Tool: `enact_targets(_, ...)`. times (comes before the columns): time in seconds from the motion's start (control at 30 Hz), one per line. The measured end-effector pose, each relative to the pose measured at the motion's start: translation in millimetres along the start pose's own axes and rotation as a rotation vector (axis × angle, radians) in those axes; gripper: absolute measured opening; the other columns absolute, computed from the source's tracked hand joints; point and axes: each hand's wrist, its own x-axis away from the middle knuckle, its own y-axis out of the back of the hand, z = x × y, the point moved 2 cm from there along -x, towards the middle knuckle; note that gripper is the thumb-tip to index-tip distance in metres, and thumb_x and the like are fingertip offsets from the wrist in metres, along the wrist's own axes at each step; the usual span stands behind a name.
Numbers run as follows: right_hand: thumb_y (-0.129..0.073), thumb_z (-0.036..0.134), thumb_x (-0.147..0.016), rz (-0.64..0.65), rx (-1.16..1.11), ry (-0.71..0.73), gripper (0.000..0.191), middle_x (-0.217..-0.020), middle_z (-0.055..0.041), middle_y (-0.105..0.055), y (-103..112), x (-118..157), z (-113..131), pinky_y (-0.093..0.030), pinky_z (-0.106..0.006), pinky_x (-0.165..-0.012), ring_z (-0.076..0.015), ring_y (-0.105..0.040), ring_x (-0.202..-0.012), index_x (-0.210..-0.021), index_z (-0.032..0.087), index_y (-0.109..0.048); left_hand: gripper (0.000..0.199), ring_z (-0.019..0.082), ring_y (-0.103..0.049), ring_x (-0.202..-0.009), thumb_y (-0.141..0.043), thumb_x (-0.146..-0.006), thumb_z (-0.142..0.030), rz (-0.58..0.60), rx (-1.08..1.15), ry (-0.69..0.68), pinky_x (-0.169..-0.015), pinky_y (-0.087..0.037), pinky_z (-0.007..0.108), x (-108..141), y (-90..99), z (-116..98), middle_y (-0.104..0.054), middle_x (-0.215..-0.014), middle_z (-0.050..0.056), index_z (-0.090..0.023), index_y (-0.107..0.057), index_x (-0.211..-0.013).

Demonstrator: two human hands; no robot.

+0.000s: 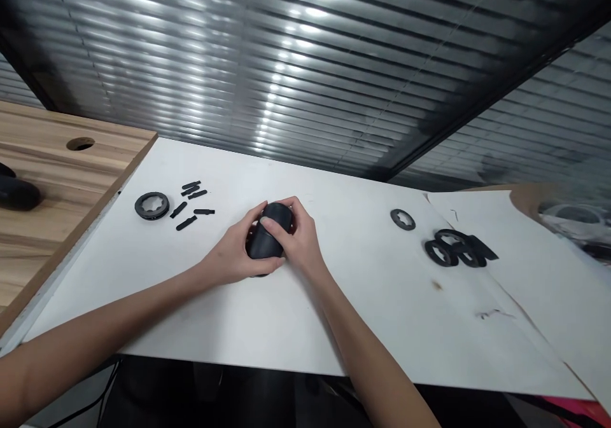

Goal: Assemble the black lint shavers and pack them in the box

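Both hands are wrapped round a smooth black rounded object [267, 240] over the middle of the white tabletop; its exact kind is not clear. My left hand [237, 250] grips its left and near sides, with the thumb along the near edge. My right hand [300, 234] holds the far and right sides, its thumb pressed on the top. The underside is hidden by the fingers and the object itself. Left of the hands lie several small flat black strips [203, 212] with narrowed ends. Beyond those rests a stack of black notched rings [151, 216].
To the right lie a single black notched ring [398, 221] and a cluster of black rings and curved parts [442, 262]. A small hex key [455, 214] is farther back. A wooden desk [57, 180] adjoins on the left; blinds [200, 65] stand behind the table.
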Motion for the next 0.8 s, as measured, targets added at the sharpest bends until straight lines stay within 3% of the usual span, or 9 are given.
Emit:
enact_targets(0.13,-0.085,0.057,-0.082,0.042,-0.031,-0.057,0.041,-0.079,0.0012,-0.065,2.9,-1.5,1.2,-0.050,-0.032,-0.066,-0.0190,-0.060,-0.073,-0.087,0.025,-0.060,0.107,0.029,-0.071,-0.093,-0.089,-0.076,-0.033,0.021,0.020,0.068,-0.064,-0.059,0.036,3.4,-3.4,-0.8,-0.067,-0.139,0.014,-0.032,-0.036,-0.168)
enact_targets(0.23,-0.084,0.060,-0.083,-0.005,-0.058,-0.066,0.045,-0.071,0.0026,-0.057,5.9,-3.3,1.3,-0.045,-0.031,-0.062,-0.0170,-0.053,-0.068,-0.078,0.025,-0.056,0.100,0.030,-0.071,-0.095,-0.089,-0.076,-0.030,0.056,0.047,0.046,-0.068,-0.060,0.036,2.8,0.1,-2.2,-0.069,-0.134,0.012,-0.034,-0.044,-0.164)
enact_targets(0.4,-0.080,0.058,-0.087,-0.101,-0.044,0.028,0.053,-0.066,0.0031,-0.040,10.8,-6.0,2.2,-0.035,-0.030,-0.058,-0.0143,-0.039,-0.064,-0.065,0.023,-0.047,0.090,0.031,-0.070,-0.108,-0.088,-0.079,-0.030,0.161,0.059,-0.024,-0.077,-0.061,0.037,3.2,1.6,-2.6,-0.065,-0.143,0.011,-0.036,-0.049,-0.160)
enact_targets(0.6,-0.078,0.059,-0.086,-0.099,-0.031,0.081,0.049,-0.067,0.0032,-0.045,12.2,-7.8,0.8,-0.039,-0.030,-0.059,-0.0148,-0.043,-0.064,-0.068,0.023,-0.050,0.091,0.029,-0.069,-0.110,-0.090,-0.079,-0.029,0.178,0.058,-0.110,-0.082,-0.061,0.037,1.6,3.4,-0.2,-0.064,-0.144,0.012,-0.034,-0.048,-0.160)
enact_targets(0.8,-0.074,0.051,-0.090,-0.095,-0.023,0.158,0.029,-0.085,-0.0008,-0.067,12.3,-6.1,3.1,-0.051,-0.033,-0.073,-0.0195,-0.060,-0.079,-0.088,0.024,-0.064,0.089,0.027,-0.069,-0.111,-0.091,-0.080,-0.027,0.199,0.039,-0.158,-0.087,-0.061,0.036,-0.6,5.8,3.8,-0.065,-0.143,0.010,-0.036,-0.048,-0.158)
